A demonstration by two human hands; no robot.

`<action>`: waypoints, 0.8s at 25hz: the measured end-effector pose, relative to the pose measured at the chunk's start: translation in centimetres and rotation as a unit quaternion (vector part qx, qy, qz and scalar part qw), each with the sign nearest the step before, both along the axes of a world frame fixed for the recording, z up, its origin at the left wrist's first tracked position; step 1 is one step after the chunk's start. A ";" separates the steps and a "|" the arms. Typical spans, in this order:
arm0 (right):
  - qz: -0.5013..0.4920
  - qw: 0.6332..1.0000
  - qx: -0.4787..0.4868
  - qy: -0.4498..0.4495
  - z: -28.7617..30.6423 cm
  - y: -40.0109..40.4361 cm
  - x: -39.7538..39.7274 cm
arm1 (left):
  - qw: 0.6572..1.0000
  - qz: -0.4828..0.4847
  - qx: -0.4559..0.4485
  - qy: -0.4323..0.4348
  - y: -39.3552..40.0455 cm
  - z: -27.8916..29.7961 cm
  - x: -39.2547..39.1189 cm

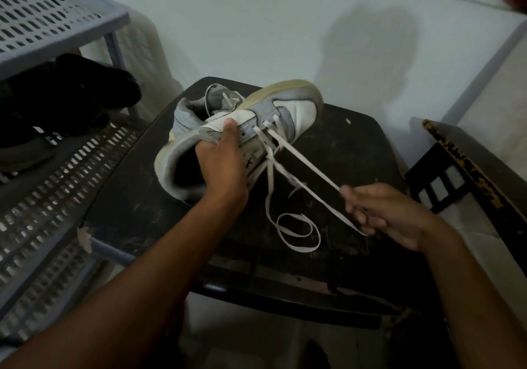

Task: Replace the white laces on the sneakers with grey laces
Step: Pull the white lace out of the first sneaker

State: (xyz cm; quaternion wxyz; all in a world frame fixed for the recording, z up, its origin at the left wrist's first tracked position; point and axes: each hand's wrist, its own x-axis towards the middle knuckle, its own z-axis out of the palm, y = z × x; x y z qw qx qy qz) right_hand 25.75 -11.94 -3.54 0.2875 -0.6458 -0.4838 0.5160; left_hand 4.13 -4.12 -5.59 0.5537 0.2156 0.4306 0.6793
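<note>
White lace [302, 166] runs taut to the right hand [382, 212], at about four o'clock from the shoe, fingers pinching the strand as if to draw it out of the eyelets. Its slack coils on the dark bench [356, 146] between the two hands. At ten o'clock from that hand, the left hand [222, 163] grips the sneaker [242, 129] by its side, thumb on the upper, tilting it onto its edge so the eyelets face the pull. A second sneaker [219, 99] lies just behind, laces loose. No grey laces show anywhere.
</note>
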 end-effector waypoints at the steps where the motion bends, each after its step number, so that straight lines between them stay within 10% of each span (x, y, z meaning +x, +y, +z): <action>1: -0.005 0.989 -0.006 -0.148 -0.6 0.1 0.4 | 1.000 0.006 0.003 0.018 0.0 0.0 -0.2; 3: -0.059 0.956 0.061 -0.281 -2.4 0.9 -0.6 | 0.999 0.012 0.001 0.047 -0.2 0.0 -0.2; 7: -0.070 0.938 0.261 -0.219 -4.2 2.5 -5.7 | 0.999 0.010 -0.004 0.048 -0.7 -0.3 0.7; 13: -0.032 0.961 0.220 -0.165 -5.0 3.9 -8.6 | 0.998 0.005 0.000 0.063 -1.7 -0.7 1.9; 20: -0.099 0.985 0.023 0.140 -4.7 3.9 -9.1 | 0.999 -0.013 -0.009 0.046 -1.7 -1.1 1.8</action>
